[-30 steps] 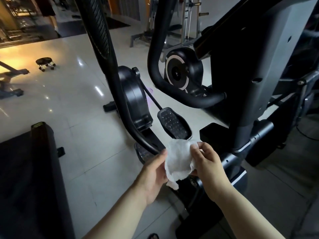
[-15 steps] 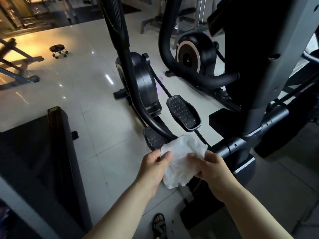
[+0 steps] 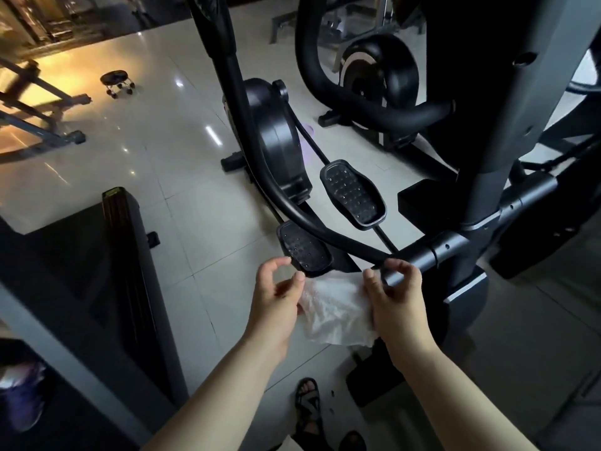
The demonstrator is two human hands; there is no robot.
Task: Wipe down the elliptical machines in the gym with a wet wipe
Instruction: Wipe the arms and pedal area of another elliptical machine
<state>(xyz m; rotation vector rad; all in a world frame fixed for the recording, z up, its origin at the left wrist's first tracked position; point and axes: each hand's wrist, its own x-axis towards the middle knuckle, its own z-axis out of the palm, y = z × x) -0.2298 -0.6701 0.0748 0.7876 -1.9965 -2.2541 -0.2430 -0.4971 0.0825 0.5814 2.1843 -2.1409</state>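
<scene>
A crumpled white wet wipe hangs between my two hands in front of a black elliptical machine. My left hand grips its left edge with the lower fingers, thumb and forefinger curled free above. My right hand holds the right edge the same way, just below the grey joint where the curved black handlebar meets the frame. Two studded pedals sit just beyond my hands. The flywheel housing stands behind them. The machine's dark column rises at right.
A black treadmill deck fills the lower left. A second elliptical's flywheel stands behind. A small wheeled stool and a metal bench frame sit on the glossy tiled floor at far left. My sandalled foot is below.
My hands have moved apart and dropped slightly, stretching the wipe between them. Thumbs and forefingers have lifted off it. The view has tilted down.
</scene>
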